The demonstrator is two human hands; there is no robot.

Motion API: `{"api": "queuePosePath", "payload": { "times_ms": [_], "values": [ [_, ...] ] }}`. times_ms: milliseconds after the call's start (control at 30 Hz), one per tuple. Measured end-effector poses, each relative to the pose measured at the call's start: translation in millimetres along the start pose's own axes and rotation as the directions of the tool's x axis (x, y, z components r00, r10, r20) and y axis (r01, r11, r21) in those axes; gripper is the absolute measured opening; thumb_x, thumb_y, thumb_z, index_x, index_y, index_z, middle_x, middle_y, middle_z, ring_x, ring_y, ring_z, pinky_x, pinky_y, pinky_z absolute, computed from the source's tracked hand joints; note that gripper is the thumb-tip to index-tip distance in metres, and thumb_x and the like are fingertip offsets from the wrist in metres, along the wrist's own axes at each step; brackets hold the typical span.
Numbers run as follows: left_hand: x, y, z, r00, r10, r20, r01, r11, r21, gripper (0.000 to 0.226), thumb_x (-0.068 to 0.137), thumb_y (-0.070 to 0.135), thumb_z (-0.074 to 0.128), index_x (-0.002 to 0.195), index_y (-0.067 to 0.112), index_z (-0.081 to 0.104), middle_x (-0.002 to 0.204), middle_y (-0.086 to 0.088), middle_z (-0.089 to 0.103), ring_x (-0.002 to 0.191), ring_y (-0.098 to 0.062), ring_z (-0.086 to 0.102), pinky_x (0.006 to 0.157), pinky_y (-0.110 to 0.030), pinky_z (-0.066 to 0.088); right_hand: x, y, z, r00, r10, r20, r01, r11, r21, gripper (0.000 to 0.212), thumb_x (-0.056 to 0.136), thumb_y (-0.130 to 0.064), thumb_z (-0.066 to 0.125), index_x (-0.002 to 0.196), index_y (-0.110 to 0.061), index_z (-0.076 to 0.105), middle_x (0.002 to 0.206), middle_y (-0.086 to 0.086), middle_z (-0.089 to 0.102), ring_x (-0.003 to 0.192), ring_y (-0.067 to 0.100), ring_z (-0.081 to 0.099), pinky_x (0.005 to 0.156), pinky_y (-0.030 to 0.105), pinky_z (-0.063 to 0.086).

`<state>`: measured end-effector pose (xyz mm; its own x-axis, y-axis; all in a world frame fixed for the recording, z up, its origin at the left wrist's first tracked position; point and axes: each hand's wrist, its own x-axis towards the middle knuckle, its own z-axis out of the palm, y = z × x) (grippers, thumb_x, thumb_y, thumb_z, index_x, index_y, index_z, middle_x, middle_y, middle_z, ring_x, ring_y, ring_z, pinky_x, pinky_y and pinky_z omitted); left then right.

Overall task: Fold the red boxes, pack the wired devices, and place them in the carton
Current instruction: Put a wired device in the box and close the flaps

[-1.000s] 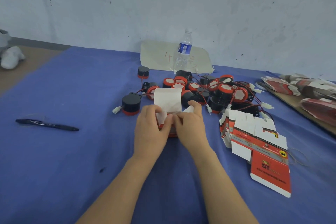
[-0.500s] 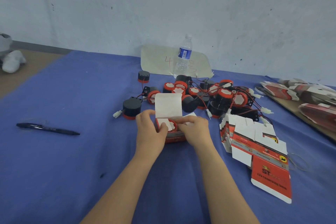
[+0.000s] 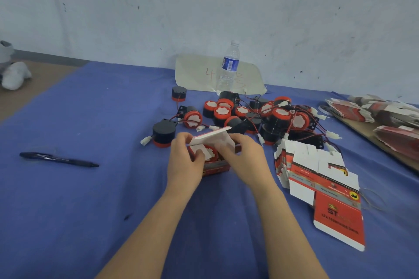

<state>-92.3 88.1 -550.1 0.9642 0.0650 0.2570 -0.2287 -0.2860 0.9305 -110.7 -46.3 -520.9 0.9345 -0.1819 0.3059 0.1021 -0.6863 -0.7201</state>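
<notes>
Both hands meet at a small red box [image 3: 216,169] standing on the blue worktop [image 3: 90,199], near the middle. The left hand [image 3: 184,161] grips the box's left side with curled fingers, its thumb lying on the box's open top. The right hand [image 3: 247,158] holds the right side, its fingers curled in against the white lid flap [image 3: 210,137], which is tilted partway down over the opening. Under the flap, a wired device [image 3: 211,154] with a red rim sits inside the box.

Just beyond the hands lies a tangled pile of black and red wired devices [image 3: 260,118]. To the right, near the right hand, is a fanned stack of flat red box blanks [image 3: 317,179]. More flat blanks [image 3: 385,115] are heaped on a board at the far right. A water bottle [image 3: 227,68] stands on a paper sheet [image 3: 197,72] at the far edge, and a pen [image 3: 59,159] lies well apart on the left.
</notes>
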Motion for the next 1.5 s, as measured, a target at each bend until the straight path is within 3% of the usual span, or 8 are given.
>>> {"api": "queuePosePath", "payload": {
  "times_ms": [267, 367, 500, 833, 1000, 1133, 1300, 1500],
  "values": [
    [-5.9, -1.3, 2.0, 0.994, 0.081, -0.069, -0.077, 0.995, 0.058, 0.039, 0.09, 0.008, 0.059, 0.106, 0.028, 0.03, 0.109, -0.011, 0.054, 0.067, -0.011, 0.05, 0.048, -0.014, 0.041, -1.0, -1.8, 15.7, 0.993, 0.028, -0.111, -0.035, 0.998, -0.056, 0.033, 0.088, -0.008, 0.057, 0.118, -0.02, 0.05, 0.107, 0.0, 0.057, 0.088, 0.016, 0.056, 0.063, 0.02, 0.043],
    [-5.9, 0.8, 0.1, 0.977, 0.205, -0.055, -0.191, 0.962, 0.195, 0.025, 0.087, 0.005, 0.06, 0.1, 0.02, 0.044, 0.123, -0.005, 0.045, 0.085, -0.017, 0.053, 0.068, -0.031, 0.05, 1.5, 2.5, 15.4, 0.984, 0.163, -0.072, -0.15, 0.976, 0.158, 0.026, 0.087, -0.01, 0.061, 0.1, -0.026, 0.044, 0.088, -0.01, 0.056, 0.073, 0.003, 0.053, 0.049, 0.01, 0.039],
    [-2.5, -0.8, -1.5, 0.996, 0.084, 0.008, -0.084, 0.982, 0.171, 0.033, 0.091, 0.012, 0.056, 0.123, 0.019, 0.054, 0.131, -0.001, 0.048, 0.116, -0.02, 0.046, 0.098, -0.038, 0.041, 3.9, 7.5, 14.7, 0.945, 0.328, 0.02, -0.314, 0.883, 0.35, 0.022, 0.089, -0.02, 0.064, 0.106, -0.015, 0.051, 0.094, -0.002, 0.058, 0.077, 0.004, 0.051, 0.056, 0.017, 0.039],
    [-2.7, 0.1, -2.5, 0.998, -0.004, 0.067, 0.002, 0.999, 0.033, 0.045, 0.095, 0.013, 0.049, 0.139, 0.025, 0.043, 0.098, 0.023, 0.045, 0.084, 0.001, 0.048, 0.079, -0.02, 0.037, 5.5, 10.9, 3.9, 0.888, 0.417, 0.195, -0.455, 0.731, 0.509, 0.028, 0.084, -0.037, 0.069, 0.096, -0.012, 0.064, 0.08, 0.0, 0.057, 0.066, 0.013, 0.047, 0.058, 0.025, 0.039],
    [-2.5, 0.5, -1.7, 0.998, 0.005, 0.062, -0.006, 1.0, 0.014, 0.045, 0.095, 0.012, 0.049, 0.138, 0.026, 0.043, 0.102, 0.018, 0.046, 0.082, 0.0, 0.048, 0.079, -0.022, 0.042, 6.7, 9.7, 3.0, 0.913, 0.408, 0.013, -0.347, 0.758, 0.552, 0.032, 0.094, -0.045, 0.053, 0.07, -0.024, 0.06, 0.063, -0.012, 0.063, 0.069, 0.01, 0.054, 0.06, 0.022, 0.045],
    [-3.0, 0.0, -2.0, 0.998, 0.01, 0.067, -0.01, 1.0, 0.011, 0.045, 0.096, 0.013, 0.049, 0.138, 0.026, 0.042, 0.122, 0.009, 0.049, 0.1, -0.006, 0.05, 0.081, -0.023, 0.044, 2.6, 8.6, 9.2, 0.964, 0.265, -0.018, -0.229, 0.865, 0.447, 0.024, 0.094, -0.033, 0.056, 0.081, -0.015, 0.066, 0.08, 0.005, 0.066, 0.075, 0.01, 0.056, 0.067, 0.029, 0.051],
    [-2.0, -3.5, -1.2, 0.997, 0.017, 0.078, -0.018, 1.0, 0.012, 0.046, 0.096, 0.012, 0.049, 0.138, 0.027, 0.039, 0.131, 0.003, 0.052, 0.107, -0.015, 0.054, 0.07, -0.016, 0.044, 2.8, 8.3, 15.5, 0.974, 0.22, 0.061, -0.228, 0.922, 0.312, 0.003, 0.09, -0.021, 0.062, 0.092, -0.022, 0.06, 0.093, -0.007, 0.063, 0.081, 0.001, 0.055, 0.053, 0.007, 0.041],
    [-3.4, -2.6, 0.1, 0.995, 0.097, 0.014, -0.095, 0.991, -0.094, 0.062, 0.091, 0.0, 0.052, 0.141, 0.024, 0.024, 0.115, 0.022, 0.049, 0.087, 0.01, 0.055, 0.068, -0.006, 0.045, 2.9, 10.5, 20.0, 0.972, 0.214, 0.102, -0.235, 0.818, 0.526, 0.043, 0.092, -0.008, 0.056, 0.13, -0.026, 0.046, 0.119, -0.002, 0.061, 0.098, 0.003, 0.057, 0.057, 0.005, 0.045]
  ]
}}
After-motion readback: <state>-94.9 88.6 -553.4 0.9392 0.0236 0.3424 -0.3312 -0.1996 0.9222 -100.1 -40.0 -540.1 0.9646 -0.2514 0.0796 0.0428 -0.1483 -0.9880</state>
